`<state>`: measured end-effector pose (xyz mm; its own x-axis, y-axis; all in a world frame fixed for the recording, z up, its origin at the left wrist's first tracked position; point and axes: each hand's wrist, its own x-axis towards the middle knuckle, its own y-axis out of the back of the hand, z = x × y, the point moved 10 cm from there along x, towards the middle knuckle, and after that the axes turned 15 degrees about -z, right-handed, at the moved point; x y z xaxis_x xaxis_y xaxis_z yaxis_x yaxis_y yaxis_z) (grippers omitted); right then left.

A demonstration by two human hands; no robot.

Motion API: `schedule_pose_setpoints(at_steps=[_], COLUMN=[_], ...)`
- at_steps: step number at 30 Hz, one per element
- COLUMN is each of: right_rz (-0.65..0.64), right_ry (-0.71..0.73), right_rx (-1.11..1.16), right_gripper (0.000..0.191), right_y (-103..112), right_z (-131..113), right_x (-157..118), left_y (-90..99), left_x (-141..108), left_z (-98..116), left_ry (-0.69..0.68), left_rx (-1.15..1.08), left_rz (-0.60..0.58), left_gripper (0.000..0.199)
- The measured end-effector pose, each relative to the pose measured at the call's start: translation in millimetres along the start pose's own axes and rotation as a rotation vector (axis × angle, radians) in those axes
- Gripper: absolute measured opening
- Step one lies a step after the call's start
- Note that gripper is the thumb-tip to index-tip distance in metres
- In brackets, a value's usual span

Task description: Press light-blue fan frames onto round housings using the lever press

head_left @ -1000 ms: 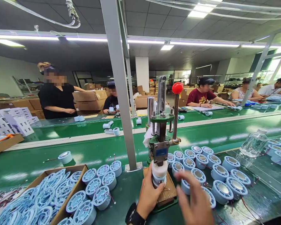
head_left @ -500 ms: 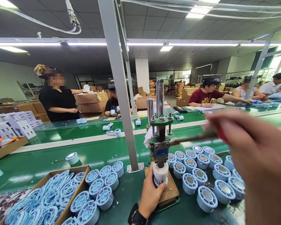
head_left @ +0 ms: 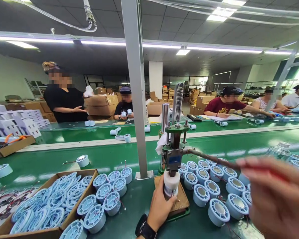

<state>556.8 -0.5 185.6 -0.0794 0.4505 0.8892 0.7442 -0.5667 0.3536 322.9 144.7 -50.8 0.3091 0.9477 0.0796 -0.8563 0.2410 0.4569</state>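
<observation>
A manual lever press (head_left: 174,159) stands in front of me on a wooden base (head_left: 183,202). Its white pressing block (head_left: 171,182) sits on a small round light-blue housing (head_left: 173,192), mostly covered by fingers and block. My left hand (head_left: 161,202), with a dark watch on the wrist, is wrapped round that housing at the base. At the right, my right hand (head_left: 280,196) is blurred but closed round the red grip of the press lever (head_left: 214,158), which slopes down toward it.
Round light-blue housings with metal discs (head_left: 219,210) stand in rows right of the press; open-ribbed ones (head_left: 112,202) stand left. A cardboard box (head_left: 96,179) holds many light-blue rings. A metal post (head_left: 136,83) rises behind the press. Several co-workers sit or stand across the green conveyor (head_left: 109,154).
My right hand has moved down with the lever, which now slopes downward to the right. My left hand stays at the housing. The view has turned slightly.
</observation>
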Motion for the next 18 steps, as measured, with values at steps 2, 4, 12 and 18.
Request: schedule_pose_setpoints(at_steps=[2, 4, 12, 18], right_rz=[0.079, -0.026, -0.122, -0.353], right_ry=[0.101, 0.136, 0.002, -0.484], right_rx=[0.054, 0.137, 0.135, 0.356], right_gripper=[0.029, 0.026, 0.039, 0.065], right_y=[-10, -45, -97, -214], right_z=[11, 30, 49, 81], right_x=[67, 140, 109, -119], left_y=[-0.1, 0.8, -1.0, -3.4], left_x=[-2, -4, -11, -14], left_z=[-1, -4, -24, -11], left_ry=[0.001, 0.006, 0.023, -0.063], left_rx=[0.026, 0.051, 0.127, 0.066], left_rz=[-0.009, -0.007, -0.031, -0.006], left_gripper=[0.077, 0.076, 0.075, 0.067])
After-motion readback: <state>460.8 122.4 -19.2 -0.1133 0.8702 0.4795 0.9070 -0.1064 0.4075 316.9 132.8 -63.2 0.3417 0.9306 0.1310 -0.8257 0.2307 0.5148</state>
